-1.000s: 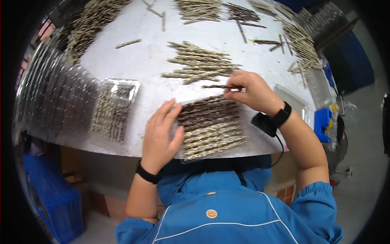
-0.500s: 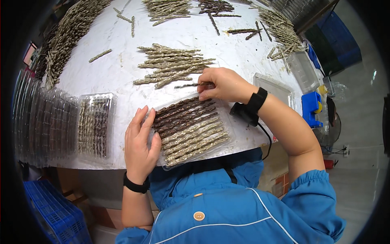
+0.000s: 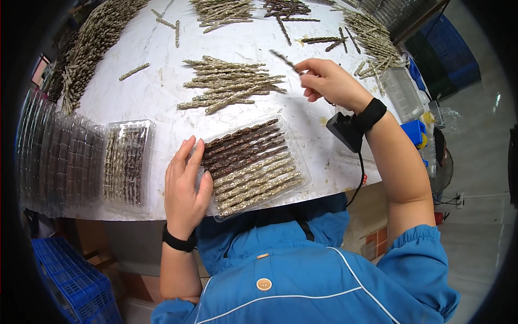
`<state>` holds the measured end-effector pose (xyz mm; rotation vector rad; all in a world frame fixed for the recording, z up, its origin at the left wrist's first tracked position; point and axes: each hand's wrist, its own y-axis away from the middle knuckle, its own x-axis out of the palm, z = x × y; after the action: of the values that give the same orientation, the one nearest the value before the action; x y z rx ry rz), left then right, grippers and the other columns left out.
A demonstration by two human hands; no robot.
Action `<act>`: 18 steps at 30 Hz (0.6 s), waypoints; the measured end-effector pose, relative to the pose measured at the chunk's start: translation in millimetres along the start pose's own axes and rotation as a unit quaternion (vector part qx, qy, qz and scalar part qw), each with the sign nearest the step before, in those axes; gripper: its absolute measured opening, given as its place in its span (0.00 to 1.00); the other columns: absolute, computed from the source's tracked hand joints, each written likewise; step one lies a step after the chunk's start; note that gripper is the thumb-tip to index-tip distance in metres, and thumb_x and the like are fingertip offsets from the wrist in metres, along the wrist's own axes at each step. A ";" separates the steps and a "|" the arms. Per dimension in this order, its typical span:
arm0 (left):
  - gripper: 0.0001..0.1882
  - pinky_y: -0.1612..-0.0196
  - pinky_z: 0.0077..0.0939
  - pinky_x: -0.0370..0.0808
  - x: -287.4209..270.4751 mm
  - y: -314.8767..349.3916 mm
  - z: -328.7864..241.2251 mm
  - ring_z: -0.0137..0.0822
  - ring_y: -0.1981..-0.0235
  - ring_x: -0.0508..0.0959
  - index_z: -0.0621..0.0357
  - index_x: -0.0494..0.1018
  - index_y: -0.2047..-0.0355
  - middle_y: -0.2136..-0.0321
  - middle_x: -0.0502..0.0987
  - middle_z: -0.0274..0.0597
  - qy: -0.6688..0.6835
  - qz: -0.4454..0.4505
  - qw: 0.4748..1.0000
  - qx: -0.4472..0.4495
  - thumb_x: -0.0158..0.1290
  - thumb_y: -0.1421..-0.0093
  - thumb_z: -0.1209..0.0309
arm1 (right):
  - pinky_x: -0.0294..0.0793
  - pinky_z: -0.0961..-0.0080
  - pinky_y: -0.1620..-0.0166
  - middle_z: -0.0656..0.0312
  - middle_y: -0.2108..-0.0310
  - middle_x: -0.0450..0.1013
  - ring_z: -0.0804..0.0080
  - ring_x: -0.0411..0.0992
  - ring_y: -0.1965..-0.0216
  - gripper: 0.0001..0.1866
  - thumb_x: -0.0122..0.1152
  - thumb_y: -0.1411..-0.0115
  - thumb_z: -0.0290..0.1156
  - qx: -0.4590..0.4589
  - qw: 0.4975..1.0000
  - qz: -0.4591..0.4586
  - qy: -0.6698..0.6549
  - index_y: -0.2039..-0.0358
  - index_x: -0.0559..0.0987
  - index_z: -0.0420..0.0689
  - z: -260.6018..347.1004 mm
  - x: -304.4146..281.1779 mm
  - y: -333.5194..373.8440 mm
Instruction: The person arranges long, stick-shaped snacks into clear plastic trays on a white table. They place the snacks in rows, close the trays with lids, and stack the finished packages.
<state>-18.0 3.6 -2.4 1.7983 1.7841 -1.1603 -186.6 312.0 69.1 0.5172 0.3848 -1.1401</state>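
In front of me a clear plastic tray (image 3: 302,175) lies tilted on the table, with dark brown knobbly sticks (image 3: 245,143) in its far part and pale gold ones (image 3: 259,186) in its near part. My left hand (image 3: 186,181) rests along the tray's left edge, fingers stretched and thumb apart. Up and to the right of the tray, my right hand (image 3: 329,81) pinches one end of a dark knobbly stick (image 3: 283,58) in the air; its free end points up and left. A loose pile of pale gold sticks (image 3: 224,83) lies beyond the tray.
A filled clear tray (image 3: 128,164) stands at the left beside a row of stacked clear trays (image 3: 59,156). More stick piles lie along the far side. A black device with a cable (image 3: 345,131) is by my right wrist. A blue crate (image 3: 75,281) sits below left.
My right hand has moved up and to the right, away from the tray, carrying the dark stick. My left hand stays at the tray's left edge.
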 end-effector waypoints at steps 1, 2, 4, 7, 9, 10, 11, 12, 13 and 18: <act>0.27 0.35 0.39 0.57 -0.9 0.3 -0.1 0.50 0.37 0.63 0.59 0.66 0.39 0.39 0.64 0.52 0.000 0.000 1.000 0.000 0.48 0.40 0.69 | 0.74 0.79 0.71 0.60 0.71 0.73 0.78 0.73 0.72 0.23 0.53 0.37 0.27 0.019 0.999 -0.026 0.001 0.44 0.67 0.29 -3.7 -3.1 -0.5; 0.27 0.35 0.39 0.57 -0.4 -0.1 -0.1 0.49 0.37 0.63 0.59 0.66 0.39 0.39 0.64 0.52 0.000 -0.001 1.000 0.003 0.48 0.40 0.69 | 0.74 0.79 0.71 0.59 0.70 0.73 0.78 0.73 0.71 0.24 0.53 0.37 0.27 0.039 0.998 -0.035 0.033 0.43 0.66 0.29 -8.2 -4.3 -1.3; 0.27 0.35 0.38 0.57 -0.1 -1.4 0.6 0.49 0.37 0.63 0.60 0.67 0.39 0.38 0.64 0.52 -0.001 -0.001 1.000 0.009 0.48 0.39 0.68 | 0.75 0.79 0.71 0.57 0.69 0.74 0.78 0.74 0.71 0.26 0.53 0.37 0.27 0.079 0.991 -0.054 0.098 0.41 0.65 0.29 -15.6 -7.4 -1.9; 0.26 0.35 0.38 0.56 2.2 -2.5 3.2 0.49 0.36 0.62 0.60 0.67 0.40 0.38 0.64 0.52 -0.010 0.000 1.000 0.013 0.48 0.39 0.67 | 0.76 0.73 0.58 0.48 0.60 0.75 0.69 0.76 0.62 0.29 0.60 0.39 0.32 0.007 0.966 -0.081 0.245 0.40 0.65 0.32 -21.3 -13.3 6.3; 0.28 0.33 0.38 0.54 0.3 -1.9 5.0 0.48 0.34 0.60 0.63 0.64 0.38 0.37 0.62 0.53 0.011 0.006 1.000 0.017 0.48 0.40 0.70 | 0.73 0.69 0.52 0.47 0.56 0.76 0.63 0.74 0.58 0.30 0.64 0.41 0.35 -0.029 0.950 -0.091 0.298 0.40 0.68 0.37 -20.2 -30.4 20.3; 0.29 0.33 0.37 0.52 1.8 -1.2 7.1 0.48 0.33 0.59 0.65 0.63 0.38 0.36 0.61 0.53 0.023 0.003 0.999 0.023 0.48 0.40 0.71 | 0.74 0.72 0.55 0.53 0.59 0.76 0.67 0.73 0.61 0.26 0.66 0.44 0.33 -0.028 0.959 -0.090 0.266 0.46 0.73 0.38 -21.1 -44.7 30.7; 0.30 0.33 0.38 0.53 4.6 -0.7 9.7 0.49 0.33 0.59 0.65 0.62 0.37 0.36 0.62 0.53 0.040 -0.009 0.999 0.021 0.49 0.41 0.71 | 0.73 0.73 0.57 0.56 0.61 0.76 0.71 0.72 0.62 0.22 0.67 0.45 0.31 -0.032 0.963 -0.063 0.260 0.51 0.75 0.39 -17.6 -61.5 44.7; 0.31 0.33 0.39 0.54 4.9 1.7 11.5 0.50 0.33 0.59 0.65 0.61 0.37 0.36 0.63 0.52 0.052 -0.022 0.998 0.017 0.50 0.41 0.70 | 0.73 0.75 0.59 0.59 0.62 0.76 0.74 0.71 0.64 0.19 0.68 0.47 0.29 -0.040 0.967 -0.034 0.250 0.55 0.77 0.39 -16.3 -76.7 58.2; 0.31 0.32 0.38 0.52 5.2 3.7 12.5 0.49 0.32 0.57 0.66 0.61 0.37 0.36 0.62 0.52 0.059 -0.024 0.998 0.009 0.50 0.40 0.70 | 0.72 0.76 0.60 0.61 0.64 0.76 0.76 0.70 0.65 0.17 0.69 0.48 0.28 -0.009 0.973 0.004 0.232 0.57 0.77 0.39 -22.7 -89.2 72.9; 0.30 0.31 0.39 0.48 13.2 4.1 16.4 0.47 0.30 0.52 0.66 0.58 0.35 0.34 0.58 0.51 0.123 -0.023 0.992 0.012 0.48 0.36 0.68 | 0.69 0.80 0.64 0.69 0.74 0.72 0.81 0.69 0.69 0.13 0.71 0.51 0.25 0.148 0.967 0.147 0.144 0.66 0.77 0.41 -72.6 -97.1 146.7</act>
<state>-20.7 -0.4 -23.3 1.9987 1.9627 -1.0178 -89.0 474.0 89.9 0.9765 0.3750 -0.8373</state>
